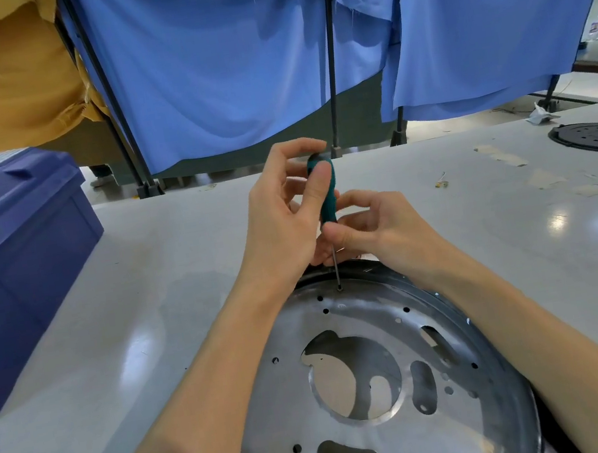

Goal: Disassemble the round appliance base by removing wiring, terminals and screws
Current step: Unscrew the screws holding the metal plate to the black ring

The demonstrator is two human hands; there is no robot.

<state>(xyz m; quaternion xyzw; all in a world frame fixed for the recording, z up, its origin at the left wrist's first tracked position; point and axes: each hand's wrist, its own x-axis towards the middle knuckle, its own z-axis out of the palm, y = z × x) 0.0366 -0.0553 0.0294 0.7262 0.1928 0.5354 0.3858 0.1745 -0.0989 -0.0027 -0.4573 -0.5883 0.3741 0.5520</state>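
- Here, the round metal base [363,318] lies flat on the bench [178,265], close in front of the person.
- The left hand [279,210] curls thumb and fingers round the top of the upright teal screwdriver [328,210].
- The right hand [372,230] pinches its lower handle; the tip meets a screw [339,288] near the base's far rim.
- A blue toolbox [11,252] stands at left.

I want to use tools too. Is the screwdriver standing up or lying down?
Standing up. The left hand and right hand hold the screwdriver handle-up, its tip down on the metal base.
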